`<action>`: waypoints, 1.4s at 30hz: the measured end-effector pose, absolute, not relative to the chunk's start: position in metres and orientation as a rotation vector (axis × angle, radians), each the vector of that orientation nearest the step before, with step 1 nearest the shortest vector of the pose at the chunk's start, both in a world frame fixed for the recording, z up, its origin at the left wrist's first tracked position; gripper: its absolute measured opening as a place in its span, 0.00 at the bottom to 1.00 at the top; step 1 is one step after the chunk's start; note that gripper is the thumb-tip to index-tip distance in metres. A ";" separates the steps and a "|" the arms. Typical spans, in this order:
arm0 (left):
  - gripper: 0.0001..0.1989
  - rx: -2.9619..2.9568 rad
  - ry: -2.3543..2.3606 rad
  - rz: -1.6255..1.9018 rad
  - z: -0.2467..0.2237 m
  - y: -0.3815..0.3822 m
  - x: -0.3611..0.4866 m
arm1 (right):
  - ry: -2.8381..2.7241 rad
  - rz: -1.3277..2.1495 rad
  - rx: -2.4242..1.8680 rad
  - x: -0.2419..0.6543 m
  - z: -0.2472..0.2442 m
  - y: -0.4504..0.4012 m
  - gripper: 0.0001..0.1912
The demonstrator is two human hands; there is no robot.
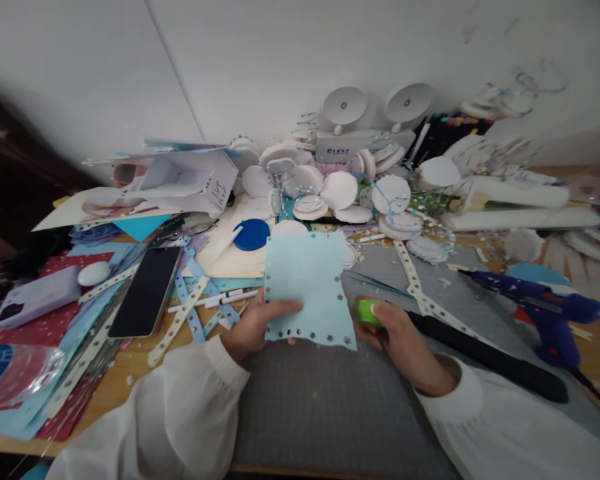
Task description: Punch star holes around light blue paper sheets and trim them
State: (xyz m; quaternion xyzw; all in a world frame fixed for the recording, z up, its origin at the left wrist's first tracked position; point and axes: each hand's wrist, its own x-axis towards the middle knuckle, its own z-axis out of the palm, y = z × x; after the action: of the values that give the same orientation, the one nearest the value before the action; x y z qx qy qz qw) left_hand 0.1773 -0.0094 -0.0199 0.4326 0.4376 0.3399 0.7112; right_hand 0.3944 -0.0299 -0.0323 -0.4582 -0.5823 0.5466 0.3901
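My left hand (pixel 254 325) grips a light blue sheet of paper (pixel 305 280) at its lower left edge, with the thumb on top and the other fingers underneath. Small star-shaped holes run along the borders of the sheet, most clearly at the bottom and right. In my right hand (pixel 397 337) is a small bright green craft punch (pixel 368 311), its thumb pressed near a pale part on top. The punch is just right of the paper, apart from it. Below both lies a grey cutting mat (pixel 325 413).
Tweezers (pixel 380 283), a black-handled tool (pixel 490 357) and a blue glue gun (pixel 540 313) lie to the right. A phone (pixel 147 291) and star-punched strips (pixel 180 320) lie left. White paper discs (pixel 340 190) and a white box (pixel 190 177) crowd the back.
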 end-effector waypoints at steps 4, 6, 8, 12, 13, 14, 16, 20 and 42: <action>0.14 0.907 0.896 0.745 -0.022 -0.013 0.181 | -1.378 1.453 -1.175 0.392 -0.029 -0.028 0.25; 0.13 0.887 0.866 0.754 -0.022 -0.014 0.181 | -1.374 1.460 -1.169 0.392 -0.028 -0.029 0.24; 0.14 0.863 0.866 0.769 -0.022 -0.014 0.181 | -1.366 1.462 -1.179 0.393 -0.029 -0.030 0.24; 0.16 0.846 0.858 0.777 -0.022 -0.014 0.181 | -1.356 1.393 -1.229 0.395 -0.034 -0.033 0.22; 0.16 0.849 0.846 0.776 -0.022 -0.014 0.181 | -1.352 1.375 -1.240 0.395 -0.035 -0.033 0.22; 0.15 0.853 0.836 0.776 -0.022 -0.014 0.181 | -1.348 1.363 -1.251 0.395 -0.036 -0.033 0.21; 0.13 0.865 0.825 0.782 -0.023 -0.014 0.180 | -1.348 1.368 -1.261 0.394 -0.037 -0.033 0.21; 0.11 0.874 0.835 0.800 -0.024 -0.014 0.180 | -1.385 1.446 -1.243 0.393 -0.033 -0.033 0.20; 0.17 0.976 0.807 0.742 -0.025 -0.016 0.177 | -1.631 1.305 -1.158 0.393 -0.021 -0.033 0.16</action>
State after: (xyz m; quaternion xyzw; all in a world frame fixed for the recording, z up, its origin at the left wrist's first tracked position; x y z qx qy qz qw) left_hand 0.1773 -0.0158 -0.0252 0.4451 0.3682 0.3388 0.7426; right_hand 0.3930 -0.0325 -0.0215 -0.4509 -0.6349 0.5082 0.3678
